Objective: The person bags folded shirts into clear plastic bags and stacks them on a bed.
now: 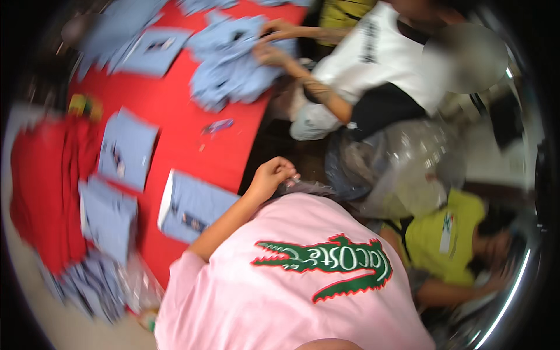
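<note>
My left hand (273, 177) is raised beside the table's near right edge, its fingers curled together. At its fingertips is a piece of clear plastic bag (309, 188), blurred and partly hidden behind my pink shirt. Below my left forearm lies a folded light-blue shirt (204, 201) with a dark label strip, on the red-covered table (192, 149). My right hand does not show.
More folded blue shirts (129, 149) lie to the left, near red cloth (49, 186). A co-worker's hands (274, 46) handle a crumpled blue shirt (233, 64). A large clear bag (402, 169) stands at right, near another person in yellow-green (449, 239).
</note>
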A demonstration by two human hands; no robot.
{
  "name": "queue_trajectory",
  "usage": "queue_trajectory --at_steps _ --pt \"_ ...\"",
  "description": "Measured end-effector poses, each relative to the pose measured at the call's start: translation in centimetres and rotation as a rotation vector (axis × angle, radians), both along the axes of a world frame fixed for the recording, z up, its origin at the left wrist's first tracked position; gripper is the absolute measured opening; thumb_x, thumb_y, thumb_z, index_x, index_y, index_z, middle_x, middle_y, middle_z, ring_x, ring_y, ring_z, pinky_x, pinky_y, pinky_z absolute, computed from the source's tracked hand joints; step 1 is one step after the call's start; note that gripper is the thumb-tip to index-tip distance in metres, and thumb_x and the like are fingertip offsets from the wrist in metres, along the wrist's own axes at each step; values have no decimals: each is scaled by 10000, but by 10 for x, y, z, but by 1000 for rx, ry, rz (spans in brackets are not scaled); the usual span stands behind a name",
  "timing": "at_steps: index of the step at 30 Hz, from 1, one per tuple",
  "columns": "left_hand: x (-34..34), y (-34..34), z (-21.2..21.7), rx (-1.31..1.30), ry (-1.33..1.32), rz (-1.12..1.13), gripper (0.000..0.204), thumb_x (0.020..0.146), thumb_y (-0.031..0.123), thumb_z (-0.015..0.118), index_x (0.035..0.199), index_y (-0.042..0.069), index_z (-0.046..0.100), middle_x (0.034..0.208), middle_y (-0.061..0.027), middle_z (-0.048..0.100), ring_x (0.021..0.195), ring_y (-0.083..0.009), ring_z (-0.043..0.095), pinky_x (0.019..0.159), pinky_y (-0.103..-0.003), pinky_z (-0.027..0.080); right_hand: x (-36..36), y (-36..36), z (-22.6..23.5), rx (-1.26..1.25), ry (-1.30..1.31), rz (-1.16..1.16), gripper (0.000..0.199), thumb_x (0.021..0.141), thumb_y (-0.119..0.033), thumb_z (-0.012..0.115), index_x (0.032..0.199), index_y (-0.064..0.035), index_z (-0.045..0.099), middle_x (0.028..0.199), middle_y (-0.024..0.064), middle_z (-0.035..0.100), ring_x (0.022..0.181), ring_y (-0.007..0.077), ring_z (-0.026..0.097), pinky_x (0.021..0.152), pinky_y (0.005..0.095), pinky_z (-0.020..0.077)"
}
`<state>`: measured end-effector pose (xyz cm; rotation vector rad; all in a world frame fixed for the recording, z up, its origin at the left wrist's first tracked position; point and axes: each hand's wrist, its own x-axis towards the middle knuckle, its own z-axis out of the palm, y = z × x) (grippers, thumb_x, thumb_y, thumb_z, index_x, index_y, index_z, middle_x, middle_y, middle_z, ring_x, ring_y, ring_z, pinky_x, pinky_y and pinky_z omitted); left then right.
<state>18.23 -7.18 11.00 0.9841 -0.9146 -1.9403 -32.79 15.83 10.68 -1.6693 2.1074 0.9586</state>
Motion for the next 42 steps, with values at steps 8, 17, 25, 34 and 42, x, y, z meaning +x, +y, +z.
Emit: queue_trajectory --at_steps 8,17,25,34,42 --pt "26 37 30 -52 18 584 147 1049 125 677 1114 -6 665 990 -111 774 819 -130 719 735 -248 559 287 -287 149 4 -1205 17 182 1001 -168 696 935 2 706 758 40 699 616 86 628 582 268 497" --pt "23 101 74 -242 -135 1181 149 1049 144 678 1124 15 675 923 -68 758 637 -93 674 539 -213 504 396 -285 158 159 -1491 893 392 865 -74 828 1229 -2 700 1159 72 742 1103 161 681 961 323 522" --pt "-35 151 102 -270 -294 1426 146 1049 141 683 1128 18 692 972 -84 768 668 -47 629 509 -186 459 387 -274 103 1123 -1621 242 227 1014 -174 721 1174 -12 714 1003 1 725 877 63 648 786 196 480" --pt "-72 190 73 -248 -417 1047 538 842 90 880 1297 -16 614 915 -49 749 807 -106 691 731 -280 561 373 -252 91 1134 -1872 143 131 1050 -162 692 1066 -34 709 895 -27 672 765 37 587 685 204 462" --pt "-68 227 89 130 -395 920 219 854 100 855 1021 25 736 872 -21 748 775 -80 673 686 -248 544 385 -266 117 231 -1874 1230 111 1024 -127 712 1060 -23 730 881 -11 713 752 59 594 667 222 465"
